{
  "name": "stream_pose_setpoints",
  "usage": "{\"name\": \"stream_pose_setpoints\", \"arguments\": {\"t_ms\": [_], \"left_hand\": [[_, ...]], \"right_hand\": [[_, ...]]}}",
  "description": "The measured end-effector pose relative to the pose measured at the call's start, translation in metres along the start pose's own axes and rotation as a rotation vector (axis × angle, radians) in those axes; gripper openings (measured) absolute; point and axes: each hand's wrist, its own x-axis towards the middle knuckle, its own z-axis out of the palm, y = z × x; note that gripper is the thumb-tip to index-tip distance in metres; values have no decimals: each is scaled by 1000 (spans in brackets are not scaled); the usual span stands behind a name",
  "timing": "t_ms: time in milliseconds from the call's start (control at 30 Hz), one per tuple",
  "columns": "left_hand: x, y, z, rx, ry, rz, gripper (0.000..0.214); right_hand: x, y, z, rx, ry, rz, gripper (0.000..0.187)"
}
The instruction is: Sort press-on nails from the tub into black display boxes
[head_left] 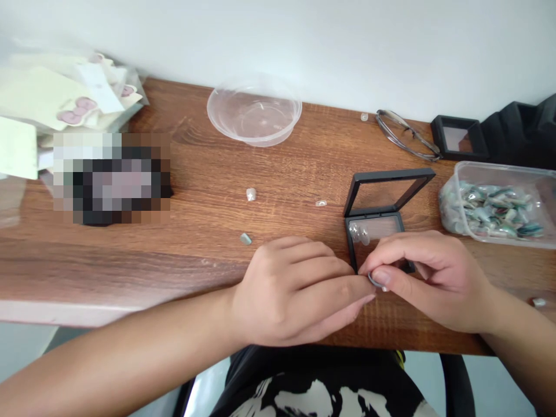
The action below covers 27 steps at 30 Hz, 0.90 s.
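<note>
My right hand (434, 278) pinches a small curved greyish false nail (376, 281) between thumb and fingers. Against it come the fingertips of my left hand (299, 289), palm down, its fingers pressed together and the thumb beneath. What those left fingertips hold is hidden. Just behind my hands a black hinged display frame (393, 172) stands open, its lid tilted up and its clear film showing. Several clear false nails (358, 233) lie on the left part of the lower film, and my right hand covers the frame's front right part.
Loose nail pieces (251, 194) lie about the wooden table (186, 208). A clear tub (499, 234) of greenish false nails stands right, near glasses (406, 136) and a small black frame (459, 138). Behind sits a clear round bowl (254, 110); bagged cards (39, 87) fill the left.
</note>
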Motion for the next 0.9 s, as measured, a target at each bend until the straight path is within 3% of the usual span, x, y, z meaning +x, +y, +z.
{"name": "stream_pose_setpoints", "arguments": {"t_ms": [167, 367, 567, 900], "left_hand": [[3, 4, 2, -89, 75, -114, 12], [4, 6, 2, -189, 129, -240, 18], [6, 5, -1, -207, 130, -182, 14], [3, -3, -8, -123, 122, -6, 18]], "right_hand": [[-2, 1, 2, -43, -13, -1, 13], [-5, 1, 6, -154, 75, -98, 11], [-5, 2, 6, -110, 127, -130, 7], [-7, 3, 6, 170, 124, -142, 20]]}}
